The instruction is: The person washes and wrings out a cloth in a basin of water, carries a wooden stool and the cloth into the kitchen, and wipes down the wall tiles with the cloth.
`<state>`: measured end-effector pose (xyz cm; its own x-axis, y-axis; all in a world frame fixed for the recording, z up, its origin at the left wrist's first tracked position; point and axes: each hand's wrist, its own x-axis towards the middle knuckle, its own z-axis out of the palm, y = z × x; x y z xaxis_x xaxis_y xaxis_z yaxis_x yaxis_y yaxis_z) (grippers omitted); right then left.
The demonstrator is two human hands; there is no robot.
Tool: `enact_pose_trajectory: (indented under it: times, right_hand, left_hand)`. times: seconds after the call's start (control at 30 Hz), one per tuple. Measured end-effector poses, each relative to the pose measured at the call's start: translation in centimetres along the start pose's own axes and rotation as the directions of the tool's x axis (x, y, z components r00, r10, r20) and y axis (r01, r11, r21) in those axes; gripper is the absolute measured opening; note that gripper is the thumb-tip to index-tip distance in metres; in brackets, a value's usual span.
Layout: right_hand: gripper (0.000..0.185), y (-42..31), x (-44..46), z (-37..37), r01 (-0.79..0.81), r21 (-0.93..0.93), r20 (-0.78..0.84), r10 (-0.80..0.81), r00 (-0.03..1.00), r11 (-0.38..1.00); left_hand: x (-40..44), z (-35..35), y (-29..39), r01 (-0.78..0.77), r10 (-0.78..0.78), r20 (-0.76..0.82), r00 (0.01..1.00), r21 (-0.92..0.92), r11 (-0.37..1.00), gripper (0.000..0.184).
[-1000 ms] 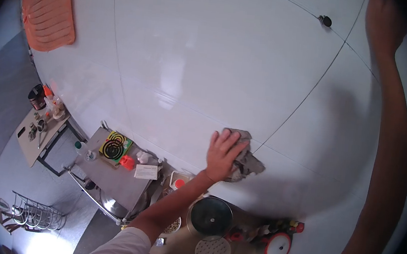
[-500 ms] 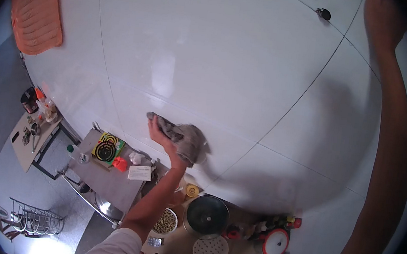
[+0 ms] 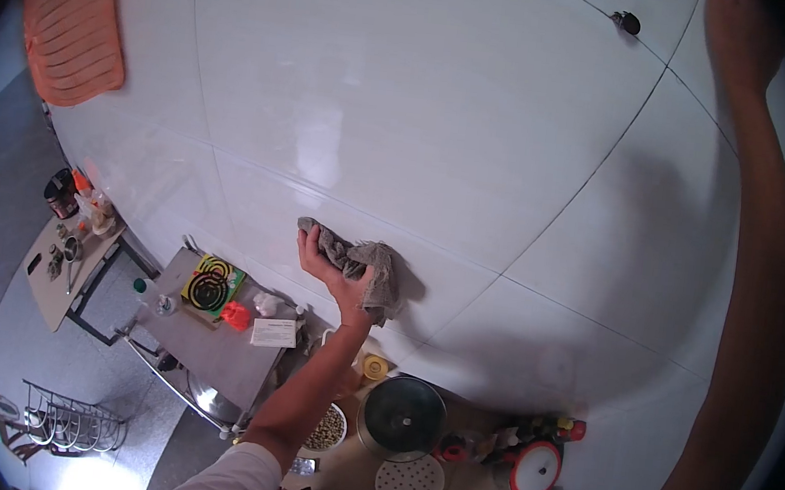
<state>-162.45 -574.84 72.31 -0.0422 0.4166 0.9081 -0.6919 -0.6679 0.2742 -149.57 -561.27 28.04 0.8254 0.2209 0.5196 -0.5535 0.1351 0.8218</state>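
A grumpled grey cloth (image 3: 379,277) is bunched in my left hand (image 3: 336,277), the fingers wrapped around it. The cloth lies against the white tiled wall (image 3: 404,131), just above a horizontal joint between tiles. High at the far right, my right hand (image 3: 743,48) is raised beside the wall. Its fingers run past the top edge of the view, so their pose is hidden. A small dark knob-like fitting (image 3: 629,23) sits on the wall to the left of that hand.
An orange ribbed mat (image 3: 75,30) hangs at upper left. Below are a small table (image 3: 209,350) with a mosquito-coil box (image 3: 211,283), a bowl of beans or pellets (image 3: 327,428), a glass pan lid (image 3: 403,418), a perforated white disc (image 3: 409,483), a red-rimmed lid (image 3: 536,471) and a wire rack (image 3: 73,420).
My left hand has shifted slightly to the right with the cloth, and the cloth's folds have changed shape. My right arm stays nearly where it was. The whole view has drifted a little.
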Motion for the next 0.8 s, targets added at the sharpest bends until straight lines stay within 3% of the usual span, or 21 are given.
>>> enact_pose_trajectory:
  times: [0.17,0.47,0.67,0.73,0.8]
  right_hand:
    - [0.031,0.1,0.1,0.0,0.004,0.017,0.000,-0.004,1.000,1.000]
    - [0.032,0.8,-0.1,0.7,0.002,-0.016,-0.043,-0.003,0.999,1.000]
    - [0.032,0.3,0.0,0.4,0.004,0.042,-0.009,-0.004,1.000,0.999]
    - [0.031,0.7,-0.1,1.4,-0.051,-0.038,-0.048,0.049,0.998,0.998]
    - [0.031,-0.3,-0.6,0.2,-0.003,0.024,-0.060,0.004,0.998,1.000]
  left_hand:
    - [0.1,-1.0,-0.4,-0.012,0.010,0.079,0.997,0.030,0.999,0.086]
    - [0.0,0.1,-0.8,0.012,-0.012,0.004,1.000,0.003,1.000,0.090]
    - [0.3,-1.0,-0.2,0.004,-0.006,0.076,0.997,0.022,1.000,0.085]
    - [0.3,-0.9,0.0,-0.013,0.011,0.073,0.997,0.027,1.000,0.084]
    - [0.3,-0.9,-0.2,-0.028,0.026,0.071,0.997,0.037,0.999,0.083]
